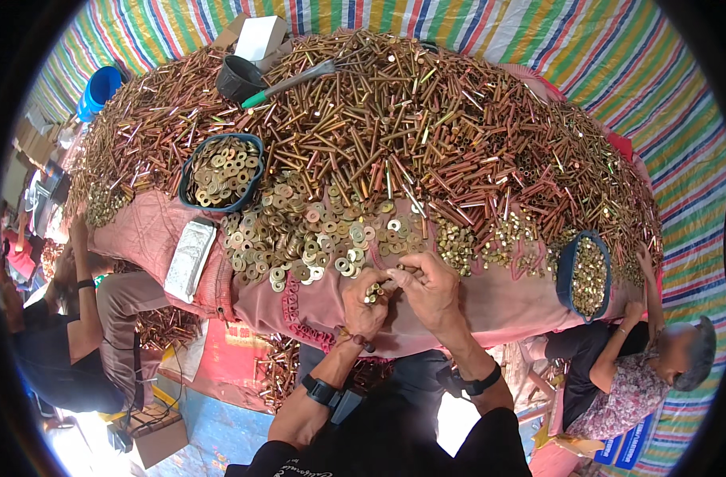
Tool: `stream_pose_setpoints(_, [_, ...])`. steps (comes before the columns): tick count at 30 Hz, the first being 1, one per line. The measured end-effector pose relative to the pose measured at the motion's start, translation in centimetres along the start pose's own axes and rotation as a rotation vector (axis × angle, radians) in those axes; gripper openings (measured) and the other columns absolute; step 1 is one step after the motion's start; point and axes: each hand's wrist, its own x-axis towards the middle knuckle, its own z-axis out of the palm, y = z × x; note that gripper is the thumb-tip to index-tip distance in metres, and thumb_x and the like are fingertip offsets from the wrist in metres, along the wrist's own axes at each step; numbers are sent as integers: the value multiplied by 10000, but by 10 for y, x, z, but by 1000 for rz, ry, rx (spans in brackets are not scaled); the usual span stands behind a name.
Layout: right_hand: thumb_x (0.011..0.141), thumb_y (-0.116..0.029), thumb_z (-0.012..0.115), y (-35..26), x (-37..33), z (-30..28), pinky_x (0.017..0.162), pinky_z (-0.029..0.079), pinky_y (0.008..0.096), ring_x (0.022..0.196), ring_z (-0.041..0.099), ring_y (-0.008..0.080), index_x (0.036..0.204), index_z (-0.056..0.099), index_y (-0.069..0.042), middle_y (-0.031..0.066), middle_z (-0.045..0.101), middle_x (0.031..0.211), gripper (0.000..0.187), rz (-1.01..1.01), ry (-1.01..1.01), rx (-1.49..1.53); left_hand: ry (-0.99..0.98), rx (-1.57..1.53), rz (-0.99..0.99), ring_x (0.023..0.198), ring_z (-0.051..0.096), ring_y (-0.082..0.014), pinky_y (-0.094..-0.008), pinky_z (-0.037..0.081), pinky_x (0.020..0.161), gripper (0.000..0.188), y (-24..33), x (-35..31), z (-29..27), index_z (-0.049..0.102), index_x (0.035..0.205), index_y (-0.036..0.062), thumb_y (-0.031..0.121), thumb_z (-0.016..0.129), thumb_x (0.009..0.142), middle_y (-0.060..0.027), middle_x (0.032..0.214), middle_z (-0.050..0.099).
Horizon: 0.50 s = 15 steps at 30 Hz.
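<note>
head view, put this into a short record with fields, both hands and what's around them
left hand: curled around a small bundle of metal pieces
right hand: fingertips close to left hand; grip unclear
near hands: loose washers on pink cloth
beyond: wide heap of copper-coloured rods
left tray: dark blue, filled with washers
right tray: dark blue, filled with small gold-coloured pieces
far side: black container, green-handled tool
others: one person at left, another at right
</note>
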Motion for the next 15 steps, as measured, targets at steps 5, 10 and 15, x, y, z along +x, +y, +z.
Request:
stream_pose_setpoints(5, [956,-45,757,3,1,-6,710,571,370,830,710,293,1128,696,8,150,697,999,190,-229,-30,-200,-10,-8,12,785,702,-299,-377,542,716,158,2,0,0,724,1040,10,-23,753,889,-148,885,703])
stream_pose_setpoints(10, [969,4,704,5,6,-13,741,577,381,872,714,329,1171,689,9,165,690,1019,203,-336,-92,-153,-18,-42,-1,827,702,-259,-367,546,749,126,1,0,1,733,1030,0,-7,751,905,-130,905,715])
stream_pose_setpoints(15, [971,-17,726,8,8,-11,710,575,379,831,721,298,1121,704,7,159,692,990,153,-304,-81,-127,-43,-28,-6,808,703,-271,-356,546,737,185,1,0,-2,728,1057,-1,-50,717,879,-142,914,713])
